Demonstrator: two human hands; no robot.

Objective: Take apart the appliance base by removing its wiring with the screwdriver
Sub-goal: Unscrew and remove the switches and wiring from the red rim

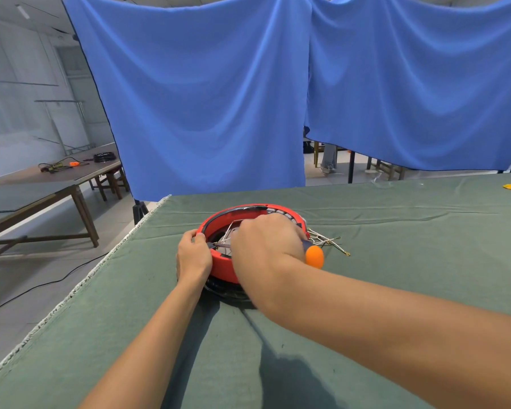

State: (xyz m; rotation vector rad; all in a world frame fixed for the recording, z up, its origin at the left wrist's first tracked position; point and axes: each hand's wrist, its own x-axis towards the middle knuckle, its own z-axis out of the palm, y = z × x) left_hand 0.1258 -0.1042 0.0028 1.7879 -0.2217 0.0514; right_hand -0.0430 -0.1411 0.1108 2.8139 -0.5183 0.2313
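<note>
Right grip [266, 240] curled tight round screwdriver [313, 255], orange handle end sticking out to the right of the fist, dark shaft angled left and down into the opening. Left grip [194, 252] clamped on the near-left rim of appliance base [222, 265], thumb over the top edge, fingers down the outer wall. Base: red ring, resting on a green-clothed surface [396, 225] toward its left side, well inside the far edge. Pale wiring [325, 240] partly spilled over the right rim onto the cloth, some strands running across the interior under the right fist; tip contact point hidden by the fist, cannot tell which fastener is engaged. Risks, judged: tip slipping off a screw head and skating toward left thumb, which sits just beside the shaft; base rotating on loose cloth if left hold eases; loose strands snagging on the shaft. Room: open cloth to the right and in front; left surface edge [106, 261] near the left forearm, with floor below, so any freed small parts better kept rightward. Blue curtain [204, 98] hanging beyond the far edge, well apart.
</note>
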